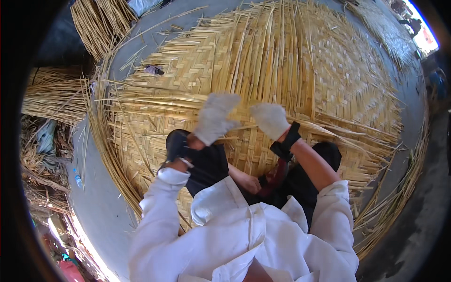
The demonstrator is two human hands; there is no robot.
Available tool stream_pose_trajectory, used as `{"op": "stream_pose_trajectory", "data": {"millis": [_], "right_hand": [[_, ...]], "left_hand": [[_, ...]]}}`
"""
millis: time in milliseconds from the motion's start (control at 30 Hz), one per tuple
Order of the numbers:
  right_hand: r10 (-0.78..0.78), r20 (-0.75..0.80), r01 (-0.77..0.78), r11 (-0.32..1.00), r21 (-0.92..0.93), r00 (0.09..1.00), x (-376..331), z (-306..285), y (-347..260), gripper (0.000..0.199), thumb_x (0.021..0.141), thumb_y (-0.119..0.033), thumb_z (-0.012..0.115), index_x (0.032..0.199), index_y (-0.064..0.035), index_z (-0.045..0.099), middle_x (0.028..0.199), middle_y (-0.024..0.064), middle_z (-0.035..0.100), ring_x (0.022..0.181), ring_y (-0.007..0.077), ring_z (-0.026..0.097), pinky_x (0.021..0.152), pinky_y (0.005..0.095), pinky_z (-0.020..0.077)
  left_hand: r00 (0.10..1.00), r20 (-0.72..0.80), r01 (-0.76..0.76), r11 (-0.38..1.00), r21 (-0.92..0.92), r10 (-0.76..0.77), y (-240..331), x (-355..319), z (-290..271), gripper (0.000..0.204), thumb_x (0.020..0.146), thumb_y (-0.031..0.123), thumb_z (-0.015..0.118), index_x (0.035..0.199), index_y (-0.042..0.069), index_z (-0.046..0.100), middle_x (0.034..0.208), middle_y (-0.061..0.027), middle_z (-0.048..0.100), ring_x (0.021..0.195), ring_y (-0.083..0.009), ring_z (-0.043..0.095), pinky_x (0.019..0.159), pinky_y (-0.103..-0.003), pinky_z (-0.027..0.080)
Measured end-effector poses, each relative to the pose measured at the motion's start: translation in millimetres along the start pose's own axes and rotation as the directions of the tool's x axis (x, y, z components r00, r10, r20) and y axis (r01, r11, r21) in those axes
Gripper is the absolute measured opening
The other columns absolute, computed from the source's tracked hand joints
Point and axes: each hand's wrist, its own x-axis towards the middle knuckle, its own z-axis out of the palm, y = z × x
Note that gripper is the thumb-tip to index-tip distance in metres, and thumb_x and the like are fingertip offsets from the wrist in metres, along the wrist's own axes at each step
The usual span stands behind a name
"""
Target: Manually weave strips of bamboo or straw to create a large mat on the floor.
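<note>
Strips of pale split cane [188, 104] run loose across the near part of a large woven mat [300, 70], and both gloved hands work at them just above the person's knees. The left hand [213, 118], in a white knitted glove, is curled with its fingers [224, 101] bent over; a thin strip [237, 127] passes at its lower edge, but whether the hand actually pinches that strip cannot be told. The right hand [270, 120], gloved the same way, is closed loosely over the strips beneath it, and its grip is likewise hidden by the glove. A black strap [286, 141] wraps the right wrist.

The mat itself is a broad, round piece of herringbone weave spread over a grey concrete floor [94, 188], filling the middle of the view, with unwoven strip ends fanning out past its edge on the left and lower right. The person squats on it in a white shirt [244, 235] and dark trousers [300, 183].

Bundles of raw cane [51, 96] lie well off to the left, another bundle [101, 23] at the top left.
</note>
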Motion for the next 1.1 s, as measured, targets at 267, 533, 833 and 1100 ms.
{"op": "stream_pose_trajectory", "data": {"millis": [267, 533, 833, 1100], "right_hand": [[-0.070, -0.101, 0.049, 0.980, -0.194, 0.992, 17.4, -19.6, 20.7, 0.016, 0.073, -0.017, 0.058, 0.088, -0.0119, 0.059, 0.072, 0.0047, 0.059, 0.067, 0.0237, 0.060, 0.059, 0.0363, 0.0470], [0.504, 0.142, -0.523, 0.831, 0.190, 0.852, 29.7, 44.7, 78.7, 0.014, 0.079, -0.015, 0.058, 0.086, -0.0053, 0.064, 0.073, 0.0090, 0.062, 0.064, 0.0258, 0.059, 0.059, 0.0333, 0.0474], [0.602, 0.323, -0.676, 0.565, 0.474, 0.730, 105.7, 155.5, 119.8, 0.025, 0.077, -0.022, 0.055, 0.084, -0.0019, 0.066, 0.077, 0.0182, 0.064, 0.070, 0.0341, 0.062, 0.068, 0.0389, 0.0496], [0.735, 0.369, -0.822, 0.525, 0.221, 0.569, 140.9, 166.0, 108.2, 0.035, 0.069, -0.035, 0.061, 0.076, -0.0005, 0.064, 0.073, 0.0194, 0.062, 0.071, 0.0328, 0.061, 0.066, 0.0370, 0.0475]], "left_hand": [[0.824, 0.421, 0.382, 0.921, 0.078, -0.378, -46.0, -14.4, 95.8, 0.014, 0.077, 0.024, 0.058, 0.085, 0.013, 0.062, 0.073, -0.0051, 0.062, 0.069, -0.0255, 0.060, 0.061, -0.041, 0.045], [0.006, 0.383, 0.406, -0.348, -0.845, -0.924, -134.2, -13.2, 108.1, 0.017, 0.084, 0.019, 0.058, 0.082, 0.002, 0.058, 0.065, -0.0098, 0.061, 0.047, -0.0127, 0.055, 0.042, -0.020, 0.044], [0.127, 0.490, 0.407, -0.405, -0.819, -0.863, -144.8, -1.2, 115.2, 0.026, 0.084, 0.025, 0.060, 0.098, 0.003, 0.062, 0.076, -0.0095, 0.064, 0.060, -0.0159, 0.062, 0.049, -0.025, 0.051], [0.107, 0.407, 0.349, -0.349, -0.870, -0.907, -149.3, -10.2, 103.9, 0.027, 0.084, 0.025, 0.059, 0.097, 0.002, 0.063, 0.074, -0.0098, 0.064, 0.059, -0.0154, 0.062, 0.050, -0.024, 0.050]]}}
